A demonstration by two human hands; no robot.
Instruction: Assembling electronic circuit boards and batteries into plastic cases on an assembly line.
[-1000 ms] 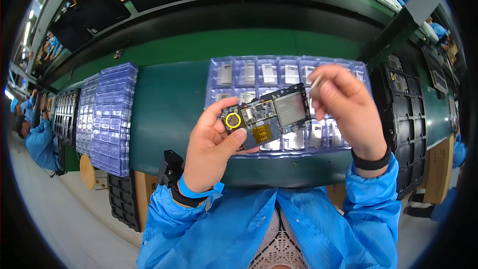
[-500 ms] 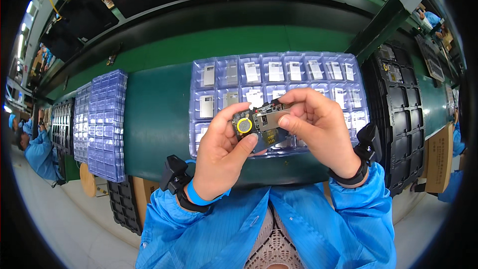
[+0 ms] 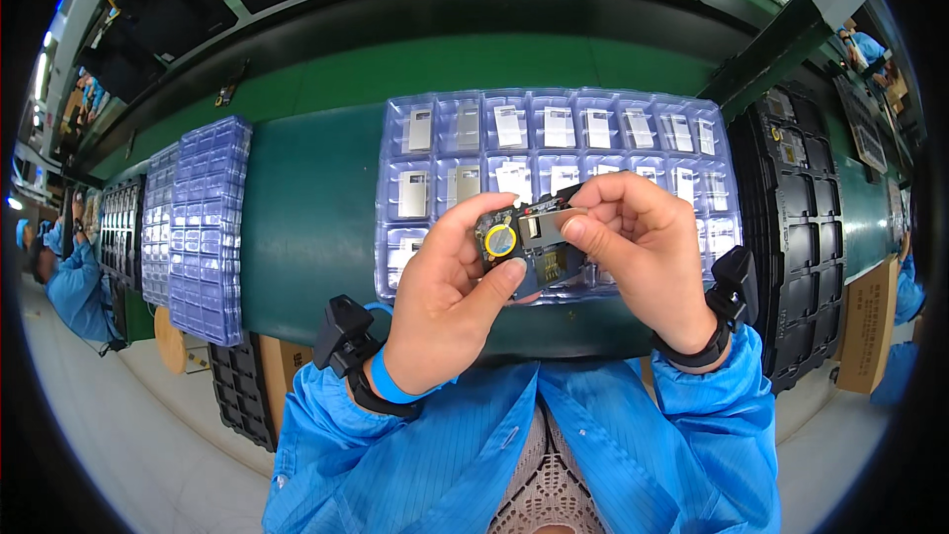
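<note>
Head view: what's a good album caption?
Left hand holding a circuit board, right hand a metal cover over it, above a compartmented plastic tray.

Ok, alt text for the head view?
The left hand holds a dark circuit board with a yellow-rimmed disc; the right hand holds a thin silver metal plate over it. Beneath, a translucent bluish plastic tray of rectangular silver parts lies on a green table.

Over the near half of the clear compartment tray (image 3: 435, 138), my left hand (image 3: 447, 287) grips a circuit board (image 3: 534, 262) beside its yellow ring (image 3: 502, 240); my right hand (image 3: 643, 255) pinches a silver plate (image 3: 556, 225) over that board. Left of the tray stand bluish trays (image 3: 210, 227); right, black trays (image 3: 806, 262).
</note>
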